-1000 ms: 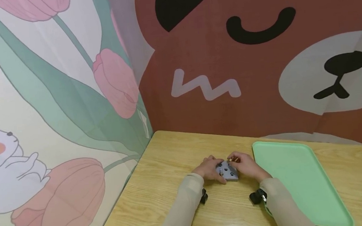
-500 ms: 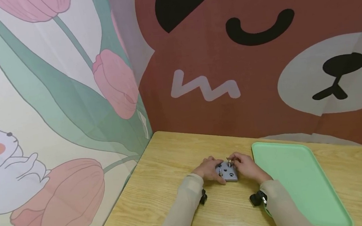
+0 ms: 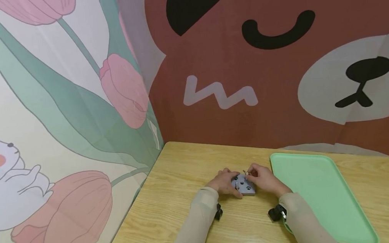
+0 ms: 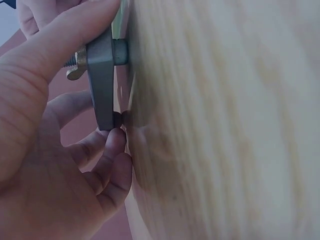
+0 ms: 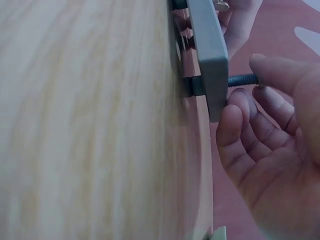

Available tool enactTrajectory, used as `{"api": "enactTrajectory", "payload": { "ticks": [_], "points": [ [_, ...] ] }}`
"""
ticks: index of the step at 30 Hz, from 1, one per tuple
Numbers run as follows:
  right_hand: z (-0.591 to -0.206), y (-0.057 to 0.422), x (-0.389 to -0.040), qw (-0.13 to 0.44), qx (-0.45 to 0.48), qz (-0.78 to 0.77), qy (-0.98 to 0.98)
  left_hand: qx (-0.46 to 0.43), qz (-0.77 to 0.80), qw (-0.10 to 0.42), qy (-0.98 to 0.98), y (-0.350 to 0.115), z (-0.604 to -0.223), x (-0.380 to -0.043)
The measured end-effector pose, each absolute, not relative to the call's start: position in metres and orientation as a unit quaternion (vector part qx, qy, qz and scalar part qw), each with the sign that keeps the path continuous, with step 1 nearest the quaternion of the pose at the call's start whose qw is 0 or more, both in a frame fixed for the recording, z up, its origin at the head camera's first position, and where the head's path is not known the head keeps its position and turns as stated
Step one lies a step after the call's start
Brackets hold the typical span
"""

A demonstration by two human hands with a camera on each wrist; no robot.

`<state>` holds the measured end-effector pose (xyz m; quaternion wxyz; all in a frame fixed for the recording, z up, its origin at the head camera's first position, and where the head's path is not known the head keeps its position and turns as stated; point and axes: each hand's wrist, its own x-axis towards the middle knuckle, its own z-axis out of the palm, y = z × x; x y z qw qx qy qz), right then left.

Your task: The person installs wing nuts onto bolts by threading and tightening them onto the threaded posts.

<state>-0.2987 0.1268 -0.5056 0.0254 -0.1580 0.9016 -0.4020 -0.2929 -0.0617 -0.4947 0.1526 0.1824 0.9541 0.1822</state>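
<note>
A grey metal plate with several holes stands slightly raised off the table on bolt heads. My left hand grips its left side, thumb along the near edge and fingers at the far edge. A brass wing nut sits on a bolt on the plate's left part. At the far right corner, my right hand pinches a second brass wing nut at the top of an upright threaded bolt. The fingertips hide most of this nut in the right wrist view.
A light green tray lies on the wooden table to the right, partly under the right forearm. Behind the table hangs a brown bear-print cloth, with a tulip-print cloth on the left.
My right fingers shift at the bolt: half a second ago they sat beside it, showing the wing nut more fully, and now they close over it again. Left hand and plate stay nearly still.
</note>
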Motion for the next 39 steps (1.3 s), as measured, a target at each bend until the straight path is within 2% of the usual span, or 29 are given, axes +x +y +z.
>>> {"api": "enactTrajectory", "payload": {
  "ticks": [16, 25, 32, 39],
  "points": [
    [-0.5053, 0.1293, -0.3023, 0.053, -0.178, -0.433, 0.882, 0.177, 0.183, 0.149, 0.956, -0.0596, -0.4920, -0.2927],
    [-0.5089, 0.1279, -0.2985, 0.042, -0.140, -0.477, 0.866, 0.180, 0.183, 0.150, 0.955, -0.0615, -0.4917, -0.2924],
    [-0.5127, 0.1286, -0.2973, 0.077, -0.098, -0.562, 0.817, 0.175, 0.188, 0.149, 0.955, -0.0609, -0.4931, -0.2915],
    [-0.5134, 0.1286, -0.3003, 0.091, -0.119, -0.556, 0.818, 0.179, 0.179, 0.148, 0.956, -0.0607, -0.4937, -0.2918]
  ]
}}
